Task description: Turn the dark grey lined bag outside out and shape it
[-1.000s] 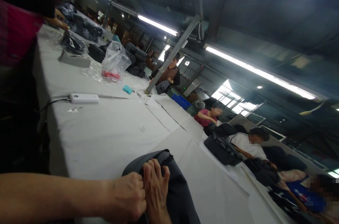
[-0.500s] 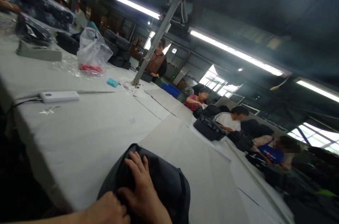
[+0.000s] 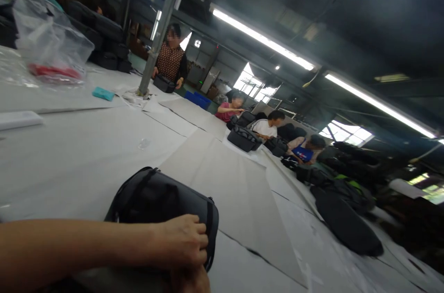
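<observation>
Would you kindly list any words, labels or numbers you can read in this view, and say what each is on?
None can be read.
Blue shirt of a seated person: a white mark, too blurred to read.
Black bag under the left hand: no label shows.
Clear plastic bag: no print shows.

Factory workshop, bag assembly. Long white table (image 3: 86, 154) under fluorescent tubes (image 3: 263, 39), high dark roof, steel post (image 3: 159, 29). Workers (image 3: 267, 124) seated along far edge with black bags (image 3: 244, 138); more bags stacked at back (image 3: 104, 34). Plastic bag (image 3: 48, 39) on table.
</observation>
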Available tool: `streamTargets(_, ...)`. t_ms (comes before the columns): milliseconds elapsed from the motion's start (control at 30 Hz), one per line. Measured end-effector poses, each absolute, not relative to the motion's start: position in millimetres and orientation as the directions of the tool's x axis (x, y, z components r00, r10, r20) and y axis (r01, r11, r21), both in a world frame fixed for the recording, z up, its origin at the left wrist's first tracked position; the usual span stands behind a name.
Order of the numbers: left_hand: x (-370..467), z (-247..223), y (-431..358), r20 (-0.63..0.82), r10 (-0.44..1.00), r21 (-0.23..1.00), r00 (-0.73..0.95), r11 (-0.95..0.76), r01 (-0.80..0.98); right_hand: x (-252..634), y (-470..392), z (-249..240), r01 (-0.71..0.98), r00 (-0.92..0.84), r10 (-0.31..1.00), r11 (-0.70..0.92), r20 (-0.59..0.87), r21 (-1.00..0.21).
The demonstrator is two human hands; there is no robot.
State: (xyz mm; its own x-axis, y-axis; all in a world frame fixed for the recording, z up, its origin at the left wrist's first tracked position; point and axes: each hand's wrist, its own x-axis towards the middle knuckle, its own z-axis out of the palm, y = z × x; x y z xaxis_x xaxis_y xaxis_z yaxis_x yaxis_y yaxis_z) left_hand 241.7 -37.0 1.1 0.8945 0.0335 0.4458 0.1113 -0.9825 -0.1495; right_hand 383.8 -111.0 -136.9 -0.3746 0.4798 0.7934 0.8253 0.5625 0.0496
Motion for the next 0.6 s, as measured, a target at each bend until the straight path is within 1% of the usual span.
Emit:
streamTargets(67, 254, -14, -32, 0.432, -0.066, -0.194, 0.900, -0.981, 0.021, 387, -113, -147, 0.861, -0.316, 0.456, 0.506, 0.832, 0.050)
streamTargets(133, 259, -25, -28, 0.459, -0.144, -0.253, 0.877, -0.967, -0.027, 392, -116, -153, 0.861, -0.348, 0.445, 0.501, 0.825, 0.093)
streamTargets(200, 264, -33, -25, 0.474, -0.153, -0.301, 0.867, -0.954, -0.004, 395, -118, -152, 0.845, -0.377, 0.424, 0.521, 0.824, 0.118)
streamTargets(233, 268, -36, -25, 0.464, -0.113, -0.307, 0.879, -0.951, 0.040, 396, -118, -149, 0.838, -0.376, 0.414, 0.533, 0.829, 0.114)
streamTargets(300, 279, -43, -25, 0.413, 0.016, -0.288, 0.911, -0.946, 0.147, 395, -116, -142, 0.831, -0.359, 0.402, 0.548, 0.842, 0.093)
streamTargets(367, 289, -47, -25, 0.366, 0.109, -0.267, 0.924, -0.939, 0.217, 394, -116, -138, 0.838, -0.351, 0.416, 0.540, 0.839, 0.083)
streamTargets(467, 290, -40, -18, 0.361, 0.140, -0.265, 0.922, -0.933, 0.245, 394, -121, -143, 0.841, -0.375, 0.441, 0.533, 0.815, 0.098)
streamTargets(533, 281, -27, -7, 0.377, 0.169, -0.259, 0.911, -0.925, 0.279, 394, -127, -148, 0.845, -0.380, 0.453, 0.525, 0.807, 0.103)
streamTargets(600, 273, -12, 8, 0.398, 0.220, -0.242, 0.890, -0.911, 0.334, 394, -132, -147, 0.859, -0.362, 0.483, 0.506, 0.797, 0.083)
